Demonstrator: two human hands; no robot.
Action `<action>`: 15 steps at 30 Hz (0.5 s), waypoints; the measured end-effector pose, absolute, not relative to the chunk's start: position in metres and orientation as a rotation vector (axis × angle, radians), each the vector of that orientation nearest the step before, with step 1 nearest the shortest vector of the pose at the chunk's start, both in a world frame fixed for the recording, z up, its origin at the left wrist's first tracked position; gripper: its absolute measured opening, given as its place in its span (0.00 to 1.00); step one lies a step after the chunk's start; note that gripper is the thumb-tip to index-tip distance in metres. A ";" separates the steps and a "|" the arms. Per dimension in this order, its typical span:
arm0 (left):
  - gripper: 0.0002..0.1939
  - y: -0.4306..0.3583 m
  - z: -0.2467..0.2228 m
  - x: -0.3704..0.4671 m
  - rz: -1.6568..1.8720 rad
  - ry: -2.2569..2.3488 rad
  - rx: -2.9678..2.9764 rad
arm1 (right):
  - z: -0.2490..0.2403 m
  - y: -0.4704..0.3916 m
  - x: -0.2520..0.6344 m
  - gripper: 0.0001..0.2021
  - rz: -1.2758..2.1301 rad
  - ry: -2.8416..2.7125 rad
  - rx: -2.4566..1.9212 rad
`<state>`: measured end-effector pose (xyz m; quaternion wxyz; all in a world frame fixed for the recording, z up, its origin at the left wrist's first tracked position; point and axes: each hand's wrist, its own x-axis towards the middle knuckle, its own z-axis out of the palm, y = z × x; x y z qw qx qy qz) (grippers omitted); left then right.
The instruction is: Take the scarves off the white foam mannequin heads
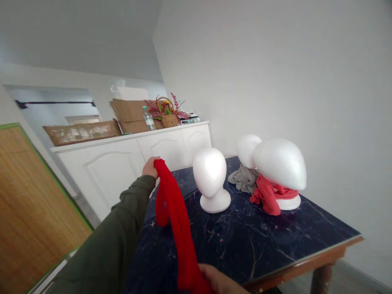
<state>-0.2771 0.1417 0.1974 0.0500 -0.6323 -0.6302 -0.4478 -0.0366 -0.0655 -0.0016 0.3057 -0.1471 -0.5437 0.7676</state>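
Observation:
My left hand [150,167], in a dark green sleeve, is raised above the table's left side and grips the top end of a red scarf [174,220]. The scarf hangs down in a long fold to my right hand [219,279] at the bottom edge, which holds its lower end. Just right of the scarf a bare white foam mannequin head [210,175] stands on the dark marble table [263,241]. Further right, a second foam head [280,163] wears a coral-red scarf [268,195]. Behind it a third foam head [246,148] wears a grey scarf [244,178].
A white sideboard [134,159] stands behind the table, carrying cardboard boxes [128,114], a water bottle [148,119] and a flower basket [168,112]. A wooden door panel [33,204] is at left. White walls close the right side. The table's wooden edge [306,263] is near.

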 end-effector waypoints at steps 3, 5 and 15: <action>0.12 0.165 0.183 -0.274 -1.186 -2.012 -2.020 | 0.021 -0.050 -0.050 0.36 1.715 -1.650 -0.531; 0.10 0.164 0.143 -0.264 -1.022 -2.094 -2.112 | 0.024 -0.032 -0.053 0.28 1.421 -1.867 -0.609; 0.15 0.127 -0.012 -0.257 -0.685 -2.155 -2.367 | -0.015 0.069 -0.027 0.10 0.461 -1.384 -1.260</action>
